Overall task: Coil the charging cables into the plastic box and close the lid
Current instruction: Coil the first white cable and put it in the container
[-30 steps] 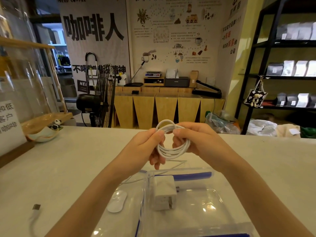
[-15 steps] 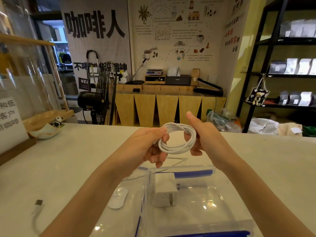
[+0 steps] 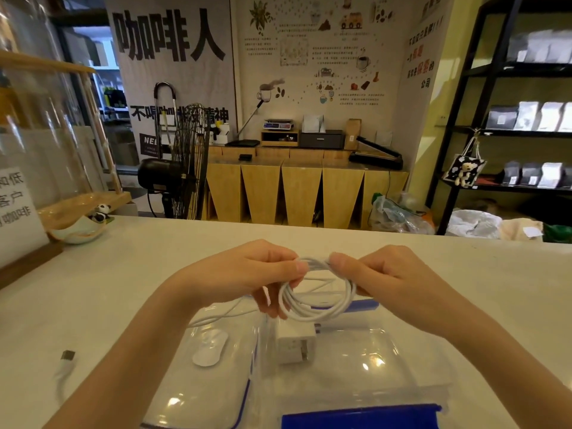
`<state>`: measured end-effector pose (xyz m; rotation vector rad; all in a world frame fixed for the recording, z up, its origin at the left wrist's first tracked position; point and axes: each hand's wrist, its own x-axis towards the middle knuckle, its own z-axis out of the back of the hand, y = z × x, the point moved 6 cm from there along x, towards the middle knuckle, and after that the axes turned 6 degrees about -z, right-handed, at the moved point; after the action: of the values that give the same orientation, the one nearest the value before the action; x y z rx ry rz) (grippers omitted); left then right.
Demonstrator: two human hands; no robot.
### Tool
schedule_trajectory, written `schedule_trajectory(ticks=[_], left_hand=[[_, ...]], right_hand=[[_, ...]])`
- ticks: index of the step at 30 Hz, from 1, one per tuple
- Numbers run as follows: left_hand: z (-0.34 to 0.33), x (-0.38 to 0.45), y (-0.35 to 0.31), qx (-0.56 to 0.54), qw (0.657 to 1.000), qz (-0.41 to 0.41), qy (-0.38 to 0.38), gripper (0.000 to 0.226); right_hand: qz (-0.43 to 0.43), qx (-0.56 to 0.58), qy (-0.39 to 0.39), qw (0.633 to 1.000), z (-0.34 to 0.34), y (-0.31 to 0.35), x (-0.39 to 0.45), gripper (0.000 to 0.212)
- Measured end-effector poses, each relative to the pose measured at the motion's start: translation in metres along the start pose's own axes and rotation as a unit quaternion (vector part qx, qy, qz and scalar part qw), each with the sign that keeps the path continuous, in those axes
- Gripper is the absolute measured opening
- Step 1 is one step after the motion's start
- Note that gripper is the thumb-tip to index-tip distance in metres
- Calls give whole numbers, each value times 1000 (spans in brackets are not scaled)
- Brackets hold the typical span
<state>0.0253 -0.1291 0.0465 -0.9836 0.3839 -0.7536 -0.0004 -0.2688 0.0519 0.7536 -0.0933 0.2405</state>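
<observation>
Cable (image 3: 315,305), white and wound into a loop of several turns, is held up in the air above the box (image 3: 356,360), between the two hands, so that the turns stay together and hang free of the counter (image 3: 123,274) while more is wound on. By the left hand (image 3: 247,270) the top of the coil is pinched between thumb and forefinger, the other fingers being curled under and behind the left side of the loop, as if to keep the turns from springing apart. By the right hand (image 3: 380,274) the same top bundle is gripped just beside the left thumb, thumb tips nearly touching, with the fingers folded around the right side of the coil. Both wrists are raised and turned inward, forearms converging from the lower corners of the view. A loose strand is seen trailing from the coil down to the left across the counter; whether it leads to the plug end (image 3: 67,356) lying well apart at lower left cannot be told. Directly beneath the coil a white charger (image 3: 294,343) lies inside the clear box, and the lid (image 3: 198,382) lies open to its left with a small white oval piece (image 3: 210,351) on or under it. By this judgement the coiling is nearly done, while placing and closing are not yet begun.
</observation>
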Motion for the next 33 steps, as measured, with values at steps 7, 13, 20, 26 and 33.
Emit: schedule_trajectory(ticks=[7,13,20,26,33], left_hand=[[-32,19,10,105,994,4,-27,25],[-52,32,15,115,992,14,-44,27],[-47,33,11,65,992,-6,-108,27],[-34,29,3,81,974,-33,-208,29],[-25,26,4,82,984,-12,-159,28]], right_hand=[[-46,32,143,988,4,-32,0,40],[-66,37,242,967,5,-53,-7,27],[-92,161,279,942,4,-59,-5,28],[-89,236,227,941,-1,-53,2,20],[-81,199,184,959,-1,-43,2,23]])
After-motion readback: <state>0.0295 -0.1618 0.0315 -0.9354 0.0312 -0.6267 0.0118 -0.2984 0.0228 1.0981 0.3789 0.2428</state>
